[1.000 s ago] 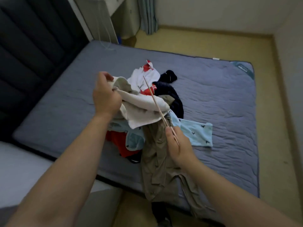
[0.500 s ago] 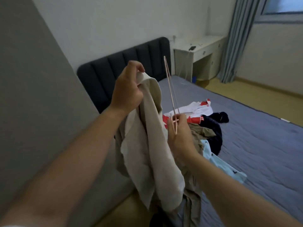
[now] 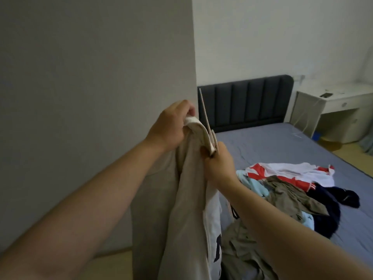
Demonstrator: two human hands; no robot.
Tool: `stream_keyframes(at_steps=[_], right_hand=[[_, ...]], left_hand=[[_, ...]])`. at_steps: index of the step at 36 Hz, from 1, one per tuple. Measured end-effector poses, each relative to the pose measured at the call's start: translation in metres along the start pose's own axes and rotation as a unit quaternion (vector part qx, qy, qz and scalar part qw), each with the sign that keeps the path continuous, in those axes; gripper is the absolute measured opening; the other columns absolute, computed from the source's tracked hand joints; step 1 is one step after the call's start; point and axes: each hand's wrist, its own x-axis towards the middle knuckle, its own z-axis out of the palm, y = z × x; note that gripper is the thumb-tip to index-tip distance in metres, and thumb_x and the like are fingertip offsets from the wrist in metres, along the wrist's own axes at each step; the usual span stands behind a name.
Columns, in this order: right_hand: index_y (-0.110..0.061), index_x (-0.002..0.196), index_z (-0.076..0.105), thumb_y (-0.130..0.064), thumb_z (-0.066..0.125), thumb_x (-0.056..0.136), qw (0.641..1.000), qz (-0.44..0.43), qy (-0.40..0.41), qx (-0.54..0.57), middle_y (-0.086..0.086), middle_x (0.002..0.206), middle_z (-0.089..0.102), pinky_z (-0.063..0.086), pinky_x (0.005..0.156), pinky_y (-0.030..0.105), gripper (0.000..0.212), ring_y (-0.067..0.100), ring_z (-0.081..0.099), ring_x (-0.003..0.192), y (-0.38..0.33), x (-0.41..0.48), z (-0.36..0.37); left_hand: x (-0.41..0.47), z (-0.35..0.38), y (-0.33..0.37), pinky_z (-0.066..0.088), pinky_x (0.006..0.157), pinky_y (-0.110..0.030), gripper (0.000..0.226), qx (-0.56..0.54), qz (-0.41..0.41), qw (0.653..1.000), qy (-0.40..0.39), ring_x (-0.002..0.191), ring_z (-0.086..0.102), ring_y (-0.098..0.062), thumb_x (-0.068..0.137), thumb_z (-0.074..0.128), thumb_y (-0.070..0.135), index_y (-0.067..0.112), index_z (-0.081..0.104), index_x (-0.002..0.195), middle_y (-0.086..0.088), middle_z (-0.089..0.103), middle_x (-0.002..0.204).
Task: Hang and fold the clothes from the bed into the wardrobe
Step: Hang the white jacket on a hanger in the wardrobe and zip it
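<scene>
The left hand (image 3: pixel 171 126) pinches the collar of the beige top (image 3: pixel 181 209), which hangs straight down. Just to its right, the right hand (image 3: pixel 219 164) grips a thin hanger (image 3: pixel 205 116) that points up, touching the collar. Farther off, more clothes (image 3: pixel 292 190) lie on the bed (image 3: pixel 272 144)

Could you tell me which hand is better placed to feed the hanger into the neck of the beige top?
The right hand: it already grips the hanger beside the collar, while the left hand pinches the beige top by its ribbed collar, holding it up.
</scene>
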Motion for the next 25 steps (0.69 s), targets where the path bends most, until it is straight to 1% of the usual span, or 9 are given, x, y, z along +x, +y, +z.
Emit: stream_keyframes(at_steps=[2, 6, 9, 12, 14, 18, 20, 23, 25], right_hand=[[-0.019, 0.098, 0.055, -0.018, 0.049, 0.097, 1.0, -0.013, -0.01, 0.001, -0.004, 0.085, 0.06, 0.048, 0.06, 0.027, 0.007, 0.014, 0.058, 0.078, -0.013, -0.008, 0.012], [-0.02, 0.085, 0.056, -0.014, 0.052, 0.093, 0.999, -0.046, -0.006, -0.017, 0.001, 0.079, 0.061, 0.055, 0.07, 0.046, 0.011, 0.023, 0.06, 0.074, -0.046, -0.023, 0.028], [-0.022, 0.075, 0.051, -0.008, 0.051, 0.09, 0.996, -0.088, 0.0, -0.016, -0.001, 0.072, 0.057, 0.05, 0.063, 0.041, 0.021, 0.02, 0.055, 0.067, -0.071, -0.036, 0.035], [-0.024, 0.07, 0.047, 0.001, 0.047, 0.082, 0.995, -0.097, -0.01, -0.01, -0.005, 0.068, 0.051, 0.041, 0.057, 0.031, 0.028, 0.013, 0.046, 0.062, -0.09, -0.051, 0.046], [-0.023, 0.071, 0.047, 0.003, 0.046, 0.08, 0.995, -0.09, -0.025, -0.023, -0.003, 0.07, 0.051, 0.041, 0.058, 0.033, 0.028, 0.015, 0.046, 0.064, -0.096, -0.063, 0.052], [-0.014, 0.081, 0.056, 0.003, 0.049, 0.084, 0.995, -0.079, -0.029, -0.047, 0.003, 0.079, 0.056, 0.052, 0.069, 0.042, 0.019, 0.025, 0.056, 0.075, -0.096, -0.081, 0.057], [-0.014, 0.081, 0.057, 0.004, 0.05, 0.083, 0.996, -0.07, -0.025, -0.055, 0.004, 0.079, 0.057, 0.053, 0.07, 0.044, 0.019, 0.025, 0.057, 0.076, -0.095, -0.086, 0.056], [-0.021, 0.077, 0.055, 0.004, 0.051, 0.084, 0.995, -0.067, -0.017, -0.064, 0.0, 0.072, 0.056, 0.05, 0.061, 0.03, 0.026, 0.016, 0.054, 0.067, -0.093, -0.092, 0.053], [-0.02, 0.079, 0.057, 0.004, 0.051, 0.084, 0.996, -0.066, -0.013, -0.064, 0.001, 0.072, 0.057, 0.051, 0.062, 0.031, 0.025, 0.015, 0.055, 0.067, -0.092, -0.095, 0.051]], left_hand=[[-0.019, -0.014, -0.014, 0.037, 0.065, -0.02, 0.02, 0.008, -0.041, 0.999, -0.002, 0.078, 0.055, -0.018, 0.081, 0.07, -0.001, 0.011, 0.059, 0.094, 0.0, 0.057, 0.088], [-0.063, -0.033, -0.045, 0.036, 0.07, -0.026, 0.017, 0.014, -0.119, 0.992, -0.047, 0.084, 0.055, -0.022, 0.083, 0.069, 0.004, 0.011, 0.059, 0.096, -0.004, 0.058, 0.094], [-0.101, -0.032, -0.058, 0.035, 0.068, -0.026, 0.022, 0.02, -0.172, 0.979, -0.107, 0.083, 0.053, -0.019, 0.083, 0.072, 0.009, 0.016, 0.055, 0.095, -0.002, 0.055, 0.095], [-0.14, -0.02, -0.059, 0.033, 0.057, -0.02, 0.018, -0.021, -0.237, 0.961, -0.141, 0.072, 0.051, -0.015, 0.086, 0.064, 0.014, 0.022, 0.049, 0.081, 0.006, 0.053, 0.084], [-0.166, -0.012, -0.058, 0.036, 0.054, -0.022, 0.017, -0.063, -0.276, 0.947, -0.151, 0.07, 0.054, -0.019, 0.086, 0.062, 0.016, 0.02, 0.05, 0.075, 0.003, 0.058, 0.077], [-0.216, -0.001, -0.053, 0.047, 0.065, -0.039, 0.024, -0.103, -0.35, 0.913, -0.184, 0.071, 0.058, -0.023, 0.082, 0.059, 0.035, 0.012, 0.057, 0.076, -0.003, 0.065, 0.077], [-0.24, 0.004, -0.052, 0.049, 0.069, -0.04, 0.028, -0.12, -0.364, 0.896, -0.225, 0.079, 0.063, -0.03, 0.075, 0.05, 0.039, 0.011, 0.057, 0.073, -0.008, 0.066, 0.08], [-0.266, 0.01, -0.054, 0.043, 0.064, -0.034, 0.022, -0.129, -0.394, 0.869, -0.271, 0.082, 0.064, -0.036, 0.07, 0.045, 0.035, 0.017, 0.048, 0.06, -0.015, 0.065, 0.078], [-0.277, 0.012, -0.057, 0.043, 0.064, -0.033, 0.024, -0.121, -0.414, 0.854, -0.29, 0.081, 0.063, -0.033, 0.071, 0.041, 0.037, 0.018, 0.05, 0.06, -0.011, 0.064, 0.078]])
